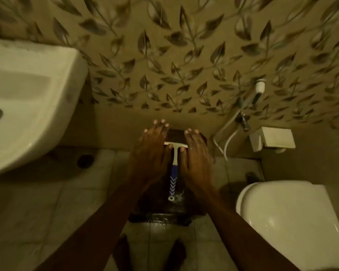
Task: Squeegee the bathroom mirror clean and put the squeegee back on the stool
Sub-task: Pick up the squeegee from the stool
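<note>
Squeegee (174, 165): flat on the stool (159, 217), between the two hands; blade by the thumbs, handle toward the wrists.
Left hand (151, 153): flat, fingers straight, holding nothing; thumb just beside the neck.
Right hand (196, 155): likewise, on the opposite side.
Handling: probably light, stiff plastic with a soft blade edge; the stool looks wet, so perhaps slippery.
Hold: blue patterned handle, between the palms.

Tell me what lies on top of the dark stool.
A white-and-blue squeegee lies there between the flat left hand and right hand, which hide its blade ends and much of the stool.
</note>
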The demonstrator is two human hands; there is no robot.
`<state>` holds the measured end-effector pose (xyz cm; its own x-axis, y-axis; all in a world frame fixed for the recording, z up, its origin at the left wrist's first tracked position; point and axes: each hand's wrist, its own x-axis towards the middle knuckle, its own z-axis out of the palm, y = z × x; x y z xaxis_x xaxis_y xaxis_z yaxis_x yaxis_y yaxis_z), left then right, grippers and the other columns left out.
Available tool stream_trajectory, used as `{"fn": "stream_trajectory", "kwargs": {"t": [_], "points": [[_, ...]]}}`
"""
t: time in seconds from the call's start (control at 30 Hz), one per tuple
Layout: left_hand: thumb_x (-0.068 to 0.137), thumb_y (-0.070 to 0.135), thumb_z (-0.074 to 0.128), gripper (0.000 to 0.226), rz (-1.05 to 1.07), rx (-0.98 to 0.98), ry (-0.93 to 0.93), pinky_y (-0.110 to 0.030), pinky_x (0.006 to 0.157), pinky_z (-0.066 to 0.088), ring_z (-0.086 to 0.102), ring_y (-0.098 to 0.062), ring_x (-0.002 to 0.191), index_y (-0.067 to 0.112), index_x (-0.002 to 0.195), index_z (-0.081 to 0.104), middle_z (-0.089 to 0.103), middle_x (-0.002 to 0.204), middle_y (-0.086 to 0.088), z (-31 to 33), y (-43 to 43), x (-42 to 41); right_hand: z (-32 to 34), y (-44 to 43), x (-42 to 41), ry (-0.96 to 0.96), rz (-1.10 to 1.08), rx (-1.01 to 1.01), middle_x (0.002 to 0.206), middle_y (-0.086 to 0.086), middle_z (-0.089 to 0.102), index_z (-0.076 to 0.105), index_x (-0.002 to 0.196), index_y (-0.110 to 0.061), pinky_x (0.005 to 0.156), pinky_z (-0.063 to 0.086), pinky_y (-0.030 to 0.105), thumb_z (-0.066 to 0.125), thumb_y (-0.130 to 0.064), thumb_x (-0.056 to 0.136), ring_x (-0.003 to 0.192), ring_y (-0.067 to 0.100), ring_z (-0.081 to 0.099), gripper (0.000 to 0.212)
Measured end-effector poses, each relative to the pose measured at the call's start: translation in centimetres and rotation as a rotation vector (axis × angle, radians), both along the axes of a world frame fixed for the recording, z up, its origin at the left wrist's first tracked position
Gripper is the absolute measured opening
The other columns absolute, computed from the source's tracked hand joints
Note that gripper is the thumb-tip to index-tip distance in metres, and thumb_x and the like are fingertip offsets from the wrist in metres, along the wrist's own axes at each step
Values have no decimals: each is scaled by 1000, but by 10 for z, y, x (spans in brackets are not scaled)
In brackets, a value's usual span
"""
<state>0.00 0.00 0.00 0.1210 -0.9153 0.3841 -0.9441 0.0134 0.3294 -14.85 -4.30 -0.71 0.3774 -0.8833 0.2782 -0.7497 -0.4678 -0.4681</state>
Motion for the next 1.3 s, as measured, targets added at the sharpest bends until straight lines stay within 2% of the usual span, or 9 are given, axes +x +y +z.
{"fn": "stream_trajectory", "kwargs": {"t": [0.27, 0.43, 0.57, 0.63, 0.73, 0.8, 1.03, 1.17, 1.3], "points": [[100, 31, 35, 50, 30, 160, 7, -33, 117, 14, 23, -19, 145, 8, 145, 37, 35, 153, -8, -119, -10, -5, -118, -9, -3, 78, -41, 229, 148, 8, 47, 46, 143, -8, 114, 32, 33, 45, -28, 101, 140, 19, 38, 47], [101, 32, 29, 50, 56, 209, 33, -32, 117, 13, 22, -18, 145, 9, 144, 37, 36, 152, -8, -156, -5, -5, -156, -11, 7, 34, -155, 415, 110, 2, 65, 54, 124, -17, 84, 53, 37, 47, -46, 96, 98, 18, 63, 41], [100, 32, 32, 49, 74, 242, 53, -32, 116, 13, 28, -19, 143, 10, 143, 39, 40, 150, -7, -155, -1, 1, -159, -13, 20, -163, -298, 658, 95, 8, 69, 57, 117, -9, 62, 47, 23, 56, -34, 96, 79, 19, 66, 32], [99, 30, 34, 48, 75, 235, 53, -33, 117, 15, 30, -20, 143, 9, 142, 40, 41, 150, -8, -144, 0, 5, -146, -13, 25, -260, -366, 723, 89, 3, 67, 59, 112, -6, 59, 44, 18, 58, -25, 96, 73, 13, 63, 24], [99, 28, 35, 47, 68, 199, 59, -33, 117, 15, 29, -22, 143, 8, 141, 41, 40, 150, -9, -115, 4, 13, -116, -11, 35, -382, -434, 737, 88, 2, 67, 60, 109, -10, 68, 56, 36, 59, -22, 94, 76, 18, 66, 19], [99, 28, 34, 47, 66, 177, 84, -29, 117, 8, 27, -21, 143, 8, 141, 41, 40, 150, -9, -89, 9, 20, -86, -7, 43, -459, -463, 709, 84, 2, 66, 60, 106, -11, 66, 58, 38, 59, -20, 92, 73, 21, 66, 16], [99, 31, 36, 49, 79, 110, 121, -35, 117, 16, 25, -20, 144, 11, 143, 39, 39, 151, -7, 21, 45, 49, 40, 34, 72, -584, -456, 551, 71, -7, 57, 59, 96, -14, 58, 45, 25, 59, -20, 95, 61, 8, 55, 6], [99, 33, 37, 49, 40, 34, 130, -37, 116, 20, 26, -19, 144, 10, 142, 41, 41, 150, -6, 82, 74, 67, 105, 73, 90, -664, -407, 494, 74, -10, 59, 62, 100, -12, 51, 40, 3, 59, -24, 97, 61, -3, 56, 13], [99, 34, 38, 49, 60, -42, 75, -33, 116, 19, 25, -16, 144, 11, 143, 39, 39, 151, -5, 124, 118, 84, 151, 111, 112, -790, -358, 489, 74, -8, 62, 64, 99, -14, 52, 41, 6, 57, -32, 97, 60, -5, 58, 20]]}}
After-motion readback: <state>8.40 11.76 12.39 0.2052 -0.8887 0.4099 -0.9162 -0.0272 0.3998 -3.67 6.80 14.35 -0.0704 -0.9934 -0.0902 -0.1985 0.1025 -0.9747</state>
